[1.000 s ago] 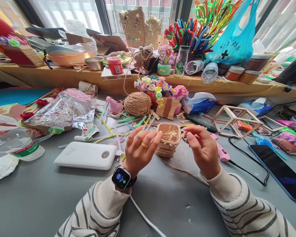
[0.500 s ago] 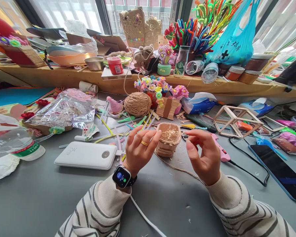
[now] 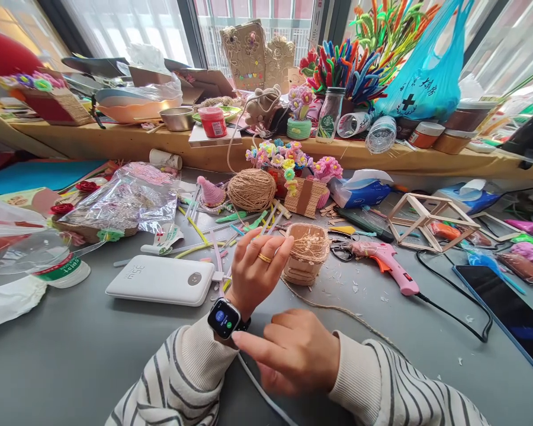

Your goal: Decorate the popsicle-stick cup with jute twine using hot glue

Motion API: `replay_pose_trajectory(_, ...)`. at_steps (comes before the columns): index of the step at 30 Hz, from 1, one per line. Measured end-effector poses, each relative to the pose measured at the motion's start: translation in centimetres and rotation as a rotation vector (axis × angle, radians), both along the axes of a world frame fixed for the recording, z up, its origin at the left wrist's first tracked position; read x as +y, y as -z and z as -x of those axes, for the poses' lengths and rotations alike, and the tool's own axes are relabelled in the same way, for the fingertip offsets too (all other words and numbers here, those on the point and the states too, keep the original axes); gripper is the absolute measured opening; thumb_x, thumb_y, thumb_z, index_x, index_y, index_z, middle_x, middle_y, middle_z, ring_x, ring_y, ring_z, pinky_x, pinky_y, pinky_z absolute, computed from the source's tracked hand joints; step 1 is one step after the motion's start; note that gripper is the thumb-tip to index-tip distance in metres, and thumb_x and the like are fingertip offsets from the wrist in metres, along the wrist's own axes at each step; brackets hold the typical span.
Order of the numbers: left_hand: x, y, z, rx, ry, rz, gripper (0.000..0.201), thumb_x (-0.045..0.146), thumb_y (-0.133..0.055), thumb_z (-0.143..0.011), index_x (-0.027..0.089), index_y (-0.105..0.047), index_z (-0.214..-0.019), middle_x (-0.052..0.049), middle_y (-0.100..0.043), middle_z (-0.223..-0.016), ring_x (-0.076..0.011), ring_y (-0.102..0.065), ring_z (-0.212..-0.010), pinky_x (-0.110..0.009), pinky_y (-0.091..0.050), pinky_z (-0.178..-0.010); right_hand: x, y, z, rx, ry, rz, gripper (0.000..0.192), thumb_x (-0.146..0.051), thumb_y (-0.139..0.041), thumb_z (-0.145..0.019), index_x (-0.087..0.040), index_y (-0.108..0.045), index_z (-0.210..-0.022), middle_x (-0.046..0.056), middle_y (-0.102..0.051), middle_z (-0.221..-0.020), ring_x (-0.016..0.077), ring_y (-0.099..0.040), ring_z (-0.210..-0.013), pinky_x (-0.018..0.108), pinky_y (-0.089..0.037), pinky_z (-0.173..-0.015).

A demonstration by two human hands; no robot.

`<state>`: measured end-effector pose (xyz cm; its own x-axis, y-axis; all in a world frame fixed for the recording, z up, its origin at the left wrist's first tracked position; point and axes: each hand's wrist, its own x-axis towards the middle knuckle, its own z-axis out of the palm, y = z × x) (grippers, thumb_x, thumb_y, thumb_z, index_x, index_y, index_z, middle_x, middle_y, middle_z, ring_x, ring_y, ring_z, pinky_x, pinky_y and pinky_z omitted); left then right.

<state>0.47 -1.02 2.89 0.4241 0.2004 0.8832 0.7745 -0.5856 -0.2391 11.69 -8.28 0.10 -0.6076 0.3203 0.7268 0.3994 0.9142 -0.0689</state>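
Observation:
My left hand (image 3: 258, 266) is raised with its fingers stretched out, beside the left edge of a small woven basket (image 3: 305, 272). Loose twine fibres lie in the basket's top. Whether the fingertips touch its rim I cannot tell. A smartwatch (image 3: 223, 318) with a lit screen and a green button sits on my left wrist. My right hand (image 3: 299, 355) points its index finger at the watch's lower right edge, the other fingers curled and holding nothing. A length of twine (image 3: 353, 316) runs from the basket to the right, passing behind my right sleeve.
A pink glue gun (image 3: 393, 269) with a black cord lies right of the basket, next to scissors (image 3: 342, 248). A white power bank (image 3: 160, 281) is at left. Behind are a twine ball (image 3: 251, 189) and a wooden stick frame (image 3: 430, 222). A phone (image 3: 506, 313) lies at right.
My right hand has moved left and down from beside the basket to the watch, its index finger now extended. The glue gun has come into fuller view. My left hand keeps its pose.

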Motion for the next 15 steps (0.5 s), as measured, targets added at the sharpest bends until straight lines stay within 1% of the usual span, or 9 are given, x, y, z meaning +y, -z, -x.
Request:
replay_pose_trajectory(4,-0.02,0.01,-0.02,-0.002,-0.002,-0.004,0.024,0.008,-0.063,-0.074,0.015,-0.061,-0.097,-0.002,-0.07,-0.079,-0.0154,-0.06,-0.075,-0.035,-0.045,-0.089,0.02,0.56,1.2,-0.042,0.001,-0.045,0.037,-0.027,-0.039,-0.08,-0.017,-0.045,-0.115,-0.006,-0.045,-0.049,0.0128,-0.036,-0.04,0.027,-0.024,-0.039)
replay_pose_trajectory(7,-0.03,0.02,-0.03,0.0,-0.002,-0.002,0.024,0.009,-0.064,-0.073,0.014,-0.061,-0.097,-0.003,-0.07,-0.079,-0.0159,-0.06,-0.075,-0.036,-0.045,-0.089,0.0,0.51,1.4,-0.046,0.025,-0.059,0.039,-0.025,-0.038,-0.078,-0.017,-0.045,-0.116,-0.005,-0.045,-0.049,0.0131,-0.036,-0.04,0.028,-0.023,-0.039)
replay_pose_trajectory(12,-0.06,0.08,-0.06,-0.004,-0.005,0.007,0.024,0.008,-0.062,-0.075,0.015,-0.061,-0.098,-0.002,-0.07,-0.08,-0.0156,-0.061,-0.076,-0.036,-0.046,-0.089,0.03,0.37,1.31,-0.03,0.074,-0.025,0.043,-0.019,-0.037,-0.075,-0.017,-0.047,-0.117,-0.004,-0.046,-0.048,0.0143,-0.037,-0.04,0.028,-0.023,-0.039)
replay_pose_trajectory(15,-0.06,0.08,-0.06,-0.004,0.0,0.012,0.025,0.007,-0.064,-0.074,0.015,-0.061,-0.098,-0.002,-0.07,-0.08,-0.016,-0.062,-0.076,-0.037,-0.046,-0.089,0.04,0.3,1.25,-0.004,0.059,-0.035,0.042,-0.018,-0.037,-0.074,-0.018,-0.049,-0.114,-0.004,-0.045,-0.047,0.0141,-0.035,-0.04,0.028,-0.022,-0.039)
